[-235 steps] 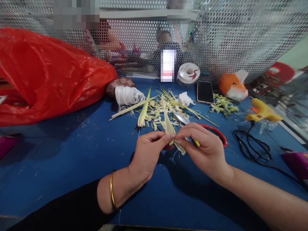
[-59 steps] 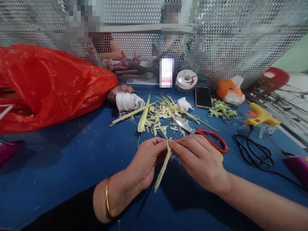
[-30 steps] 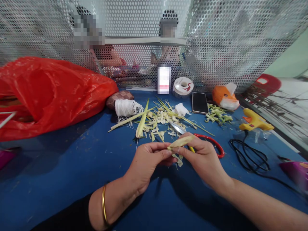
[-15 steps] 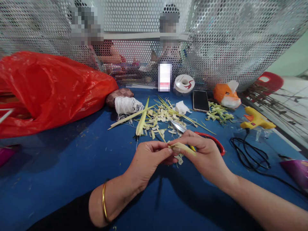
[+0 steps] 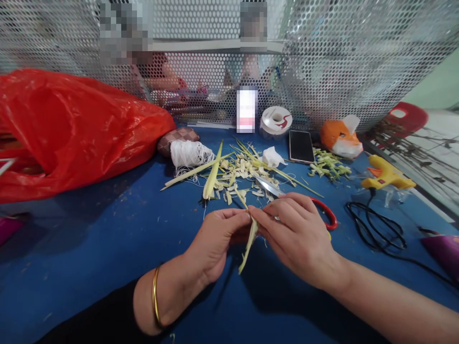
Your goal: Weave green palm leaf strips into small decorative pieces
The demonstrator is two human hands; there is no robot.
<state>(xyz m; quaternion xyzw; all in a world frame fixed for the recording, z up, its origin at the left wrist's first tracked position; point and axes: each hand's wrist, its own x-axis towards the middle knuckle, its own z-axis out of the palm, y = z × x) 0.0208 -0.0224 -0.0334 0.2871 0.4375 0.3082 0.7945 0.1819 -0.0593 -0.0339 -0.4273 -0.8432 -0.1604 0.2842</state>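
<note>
Between my two hands is a pale yellow-green leaf strip (image 5: 249,246), its narrow end hanging down toward me. My left hand (image 5: 218,239) pinches its top with thumb and fingers. Close against it, my right hand (image 5: 297,234) also has its fingertips closed on the strip. Scissors (image 5: 268,185) with red handles lie just beyond my right hand, which partly hides them. Pale cut leaf scraps (image 5: 245,167) are heaped past my hands. Among them lie a longer leaf blade (image 5: 213,179) and a crumpled white tissue (image 5: 272,156).
A red plastic bag (image 5: 79,129) fills the left. White thread (image 5: 190,154) lies near it. At the back stand a ribbon spool (image 5: 276,119) and a phone (image 5: 301,146). Rightward are small green buds (image 5: 328,165), an orange tissue holder (image 5: 339,138) and a yellow glue gun (image 5: 387,176) with black cord.
The leaf strip has swung from lying along my right fingers to hanging down toward me. My right hand has turned over, its back now facing up. My left hand has barely moved.
</note>
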